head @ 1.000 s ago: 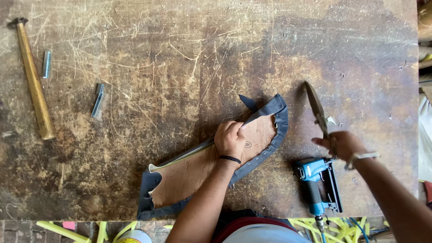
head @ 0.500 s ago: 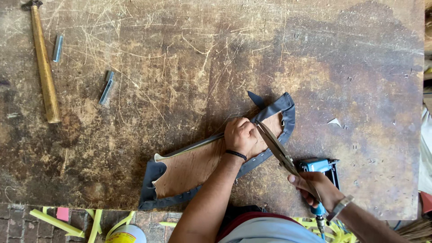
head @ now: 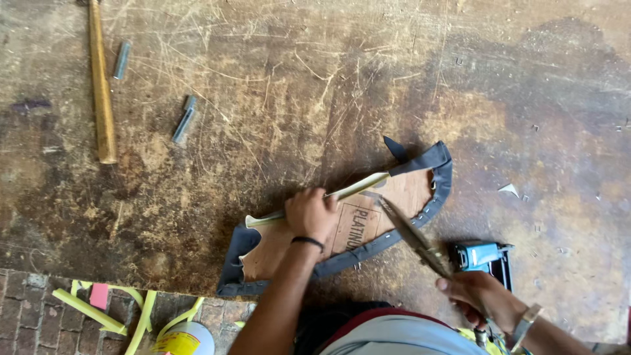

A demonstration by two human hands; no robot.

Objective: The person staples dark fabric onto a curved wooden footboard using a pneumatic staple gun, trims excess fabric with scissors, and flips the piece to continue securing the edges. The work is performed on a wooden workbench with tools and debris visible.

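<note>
A curved brown board piece [head: 401, 197] edged with dark fabric [head: 434, 161] lies on a worn wooden worktable [head: 296, 85]. A pale yellow strip [head: 355, 189] runs along its upper edge. My left hand [head: 311, 213] presses down on the board near its middle. My right hand [head: 483, 299] grips a pair of long metal scissors [head: 407, 231] whose tips reach over the board's lower right part. A blue staple gun [head: 483, 258] lies on the table just beside my right hand.
A hammer with a wooden handle [head: 101, 85] lies at the far left, with two strips of staples [head: 184, 118] near it. A small white scrap [head: 509, 190] lies to the right. Below the table edge are brick floor, yellow strips [head: 98, 314] and a can [head: 181, 338].
My right hand has swung the scissors from above the staple gun down and left, so the blades now point at the board. My left hand has stayed on the board.
</note>
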